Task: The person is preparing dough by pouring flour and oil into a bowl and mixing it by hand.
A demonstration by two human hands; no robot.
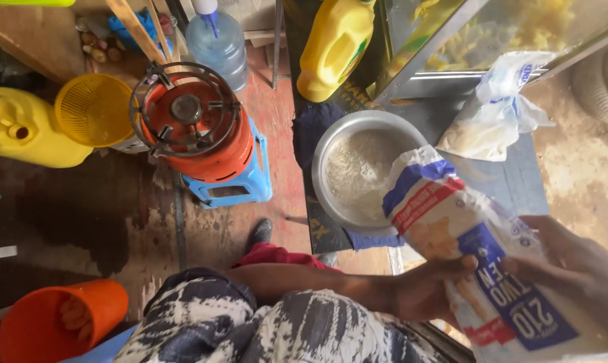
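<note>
Flour bag (465,249), white with blue and red print, is held tilted at right near, its open mouth over the near-right rim of the metal bowl (331,144) on the surface (519,181). Left hand (421,289) is wrapped around the bag's underside, fingers closed on it; right hand (579,269) is pressed against the bag's far side, gripping. White flour is already seen in the bowl; the bag looks largely full, so pouring is judged partly done. A clear plastic bag (495,111) lies far right. Gas burner (190,121) on blue stool (250,181) is left.
</note>
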